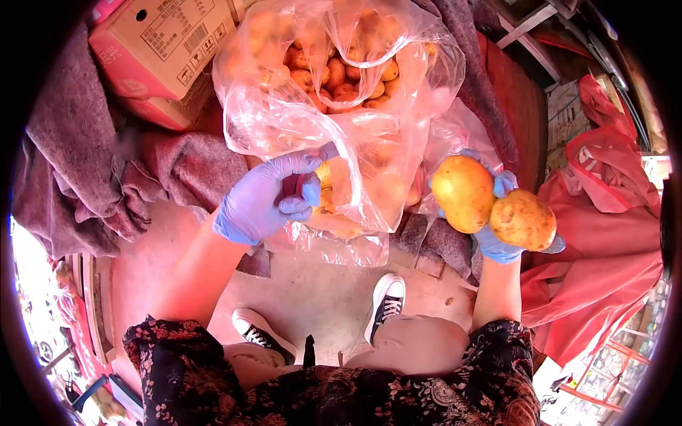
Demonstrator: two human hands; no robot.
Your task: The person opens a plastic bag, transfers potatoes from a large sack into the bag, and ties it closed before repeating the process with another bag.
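My right hand (497, 245), in a blue glove, holds two potatoes side by side, raised right of the plastic bag. The larger potato (462, 193) is on the left and partly hides the fingers. The smaller, browner potato (523, 219) lies toward the thumb side. My left hand (266, 195), also gloved in blue, has its fingers curled at the near left edge of a clear plastic bag (380, 153). Its fingertips seem to pinch the film, though the contact is partly hidden. Through the bag's mouth, several potatoes (341, 78) show in a heap.
A cardboard box (163, 46) stands at the upper left. Purple-grey blankets (188, 160) lie around the bag. Red cloth (604, 241) hangs at the right. Below, my sneakers (387, 302) rest on the concrete floor (334, 291). Another piece of clear plastic (458, 135) lies right of the bag.
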